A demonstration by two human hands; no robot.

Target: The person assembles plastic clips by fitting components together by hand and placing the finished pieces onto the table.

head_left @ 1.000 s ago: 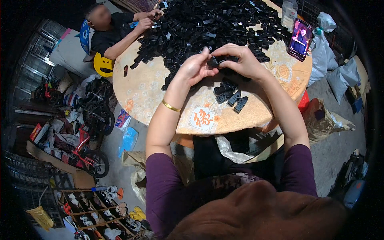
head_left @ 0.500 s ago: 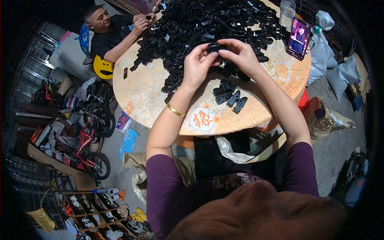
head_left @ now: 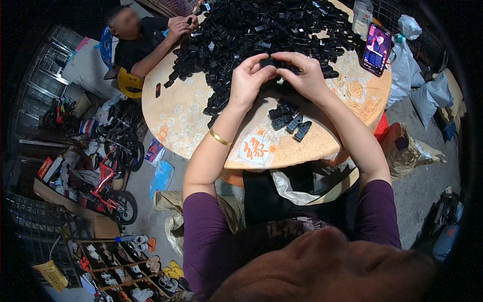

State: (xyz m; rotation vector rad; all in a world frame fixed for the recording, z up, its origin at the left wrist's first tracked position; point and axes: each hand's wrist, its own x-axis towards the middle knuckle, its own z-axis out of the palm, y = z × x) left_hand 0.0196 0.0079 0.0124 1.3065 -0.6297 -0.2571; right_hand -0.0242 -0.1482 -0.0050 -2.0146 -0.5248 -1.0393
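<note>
In the head view, we see the left hand and right hand pinching a small black plastic piece over the near side of a heap of black plastic parts on the round peach-coloured table.

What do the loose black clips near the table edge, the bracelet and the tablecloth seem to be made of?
Black clips: probably moulded plastic, semi-gloss, given hard edges and small highlights.
Bracelet: gold-coloured, likely metal, from its bright shine.
Tablecloth: seemingly matte fabric, with a soft-looking edge; fibre unclear.
</note>
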